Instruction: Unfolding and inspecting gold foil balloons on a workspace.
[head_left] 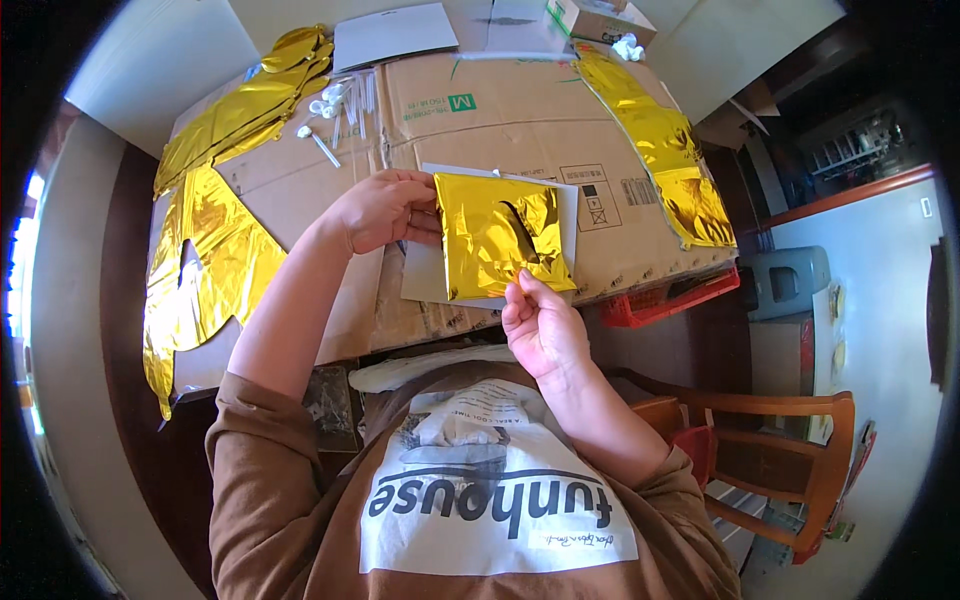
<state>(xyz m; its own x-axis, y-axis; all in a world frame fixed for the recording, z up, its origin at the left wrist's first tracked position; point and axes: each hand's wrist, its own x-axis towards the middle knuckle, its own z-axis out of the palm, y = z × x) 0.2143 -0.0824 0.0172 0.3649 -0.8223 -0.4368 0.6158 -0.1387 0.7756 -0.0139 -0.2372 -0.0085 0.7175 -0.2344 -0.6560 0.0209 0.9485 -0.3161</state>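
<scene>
Left hand: palm down, fingers half curled, tips meeting the left edge of a flat gold foil piece near its upper corner. The fingertips are partly lost at that edge, so I cannot tell whether they pinch the foil or only rest against it. A ring circles one finger.

Right hand: palm turned up, the other fingers curled in. Thumb and forefinger are pressed together on the foil's lower edge, right of its middle, thumb on top.

Foil piece: roughly square, wrinkled and shiny, with a dark curved slit right of centre. It sits between the two hands at the near side of a cardboard surface. Pale card shows beneath it, projecting at the top, right and lower left.

Surroundings: loose gold foil drapes over the left side of the cardboard, with more gold foil sheets behind it. A long gold strip lies along the right side. White sticks lie toward the back, beside small white bits; a white sheet is beyond them. A red crate shows below the cardboard's right edge, and a wooden chair stands at lower right.
</scene>
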